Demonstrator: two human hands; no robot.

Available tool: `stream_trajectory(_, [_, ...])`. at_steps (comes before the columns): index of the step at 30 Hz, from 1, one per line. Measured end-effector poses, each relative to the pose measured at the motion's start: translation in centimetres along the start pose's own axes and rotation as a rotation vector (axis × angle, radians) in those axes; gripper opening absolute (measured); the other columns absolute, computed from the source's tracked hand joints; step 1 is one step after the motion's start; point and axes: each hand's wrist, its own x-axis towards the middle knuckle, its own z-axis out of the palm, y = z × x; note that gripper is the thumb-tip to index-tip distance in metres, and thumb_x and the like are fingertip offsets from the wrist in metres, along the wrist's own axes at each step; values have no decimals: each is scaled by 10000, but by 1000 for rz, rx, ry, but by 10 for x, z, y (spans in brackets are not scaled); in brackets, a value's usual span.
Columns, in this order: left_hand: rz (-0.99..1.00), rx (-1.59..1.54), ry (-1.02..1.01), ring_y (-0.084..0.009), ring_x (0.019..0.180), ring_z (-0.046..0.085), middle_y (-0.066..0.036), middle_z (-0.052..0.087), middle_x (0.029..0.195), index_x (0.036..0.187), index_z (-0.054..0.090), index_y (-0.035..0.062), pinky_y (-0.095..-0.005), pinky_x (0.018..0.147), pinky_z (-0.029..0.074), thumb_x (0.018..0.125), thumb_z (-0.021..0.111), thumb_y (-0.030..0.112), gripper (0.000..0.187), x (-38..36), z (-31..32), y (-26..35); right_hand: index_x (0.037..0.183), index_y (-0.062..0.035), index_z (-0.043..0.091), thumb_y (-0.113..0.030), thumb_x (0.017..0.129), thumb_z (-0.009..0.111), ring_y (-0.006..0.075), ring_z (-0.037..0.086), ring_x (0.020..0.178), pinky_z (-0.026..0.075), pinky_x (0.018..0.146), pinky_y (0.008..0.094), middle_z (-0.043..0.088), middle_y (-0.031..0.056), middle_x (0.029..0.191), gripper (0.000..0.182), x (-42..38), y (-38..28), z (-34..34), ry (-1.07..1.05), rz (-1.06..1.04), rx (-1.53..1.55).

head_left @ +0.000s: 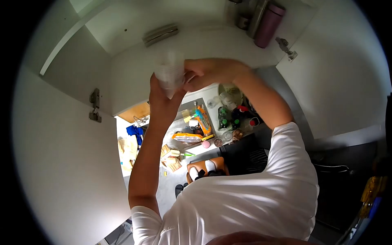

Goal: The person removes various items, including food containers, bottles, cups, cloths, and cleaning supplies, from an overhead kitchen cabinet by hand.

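A stack of clear plastic cups (169, 72), blurred at its upper end, is held up in front of the open cupboard. My left hand (162, 98) wraps round it from below, with the thumb and fingers on either side. From the right, my right hand (204, 72) reaches across with bent fingers closed at the stack's side. A thin pale edge shows between those fingers; what it belongs to is hard to make out. The cupboard shelf (134, 69) lies just behind both hands.
Open cupboard doors (61, 143) flank me on both sides. A pink flask (270, 25) and a long box (160, 35) are inside the cupboard. Below are a sink (198, 104), orange packets (188, 137), green bottles (223, 117) and a brown stool (220, 164) under my feet.
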Motion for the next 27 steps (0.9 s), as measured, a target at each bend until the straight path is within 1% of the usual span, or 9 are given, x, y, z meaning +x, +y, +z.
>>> stream_trajectory(1, [2, -5, -2, -328, 1214, 636, -233, 612, 1322, 1516, 305, 7, -419, 1022, 527, 829, 869, 166, 903, 1, -1, -1, 1447, -11, 525, -187, 953, 731, 222, 594, 1266, 506, 1075, 400, 619, 125, 1375, 564, -7, -1, -22, 9, 110, -215])
stream_trajectory(3, [-117, -24, -9, -305, 1196, 630, -208, 597, 1332, 1572, 234, 15, -408, 1026, 524, 835, 848, 116, 964, 0, -4, -3, 1474, -13, 505, -159, 953, 707, 262, 572, 1327, 464, 1124, 408, 610, 156, 1413, 577, 3, 40, -88, 209, 205, -35])
stream_trajectory(5, [-109, -107, 45, -309, 1197, 622, -211, 527, 1405, 1591, 212, 14, -417, 1061, 496, 836, 854, 139, 999, -4, -5, 2, 1482, -9, 499, -188, 973, 672, 330, 544, 1369, 428, 1155, 419, 580, 205, 1454, 567, 23, 74, -149, 670, 335, -1051])
stream_trajectory(7, [-94, -180, 95, -313, 1197, 615, -214, 457, 1478, 1610, 189, 14, -426, 1096, 468, 836, 859, 163, 1035, -8, -11, 8, 1476, -11, 506, -249, 1006, 627, 406, 524, 1365, 420, 1155, 439, 545, 250, 1472, 540, 33, 97, -194, 771, 337, -1261])
stream_trajectory(11, [-152, -236, 103, -297, 1223, 593, -202, 438, 1478, 1651, 97, 76, -409, 1079, 490, 829, 845, 83, 1111, -8, -28, 14, 1472, -9, 512, -234, 1000, 618, 391, 550, 1336, 441, 1130, 445, 555, 239, 1462, 534, 51, 123, -211, 785, 400, -1238])
stream_trajectory(13, [-169, -230, 121, -293, 1237, 587, -207, 480, 1445, 1652, 97, 109, -410, 1060, 509, 823, 841, 44, 1115, -13, -35, 11, 1501, -21, 493, -190, 971, 638, 377, 567, 1316, 458, 1112, 448, 563, 232, 1454, 575, 62, 123, -208, 531, 622, -1239])
stream_trajectory(20, [-146, -173, 163, -266, 1245, 565, -185, 514, 1384, 1566, 266, 18, -392, 1071, 483, 856, 812, 80, 897, -15, -47, -10, 1299, -64, 627, -168, 888, 695, 373, 617, 1197, 512, 1015, 455, 635, 166, 1309, 429, 89, 87, -156, 755, 165, -981])
stream_trajectory(24, [-182, -102, 170, -257, 1245, 556, -186, 509, 1394, 1518, 315, -49, -375, 1083, 458, 843, 829, 100, 862, -12, -43, -17, 1179, -80, 645, -91, 800, 709, 361, 631, 1112, 538, 935, 471, 668, 124, 1180, 385, 150, 55, -120, 450, -187, -1391])
stream_trajectory(27, [-187, -179, 172, -255, 1238, 557, -179, 521, 1386, 1517, 330, -35, -374, 1071, 463, 843, 831, 126, 855, -19, -40, -17, 1153, -84, 657, -80, 811, 713, 356, 641, 1113, 541, 915, 482, 677, 129, 1167, 346, 193, 63, -114, 438, -132, -1495])
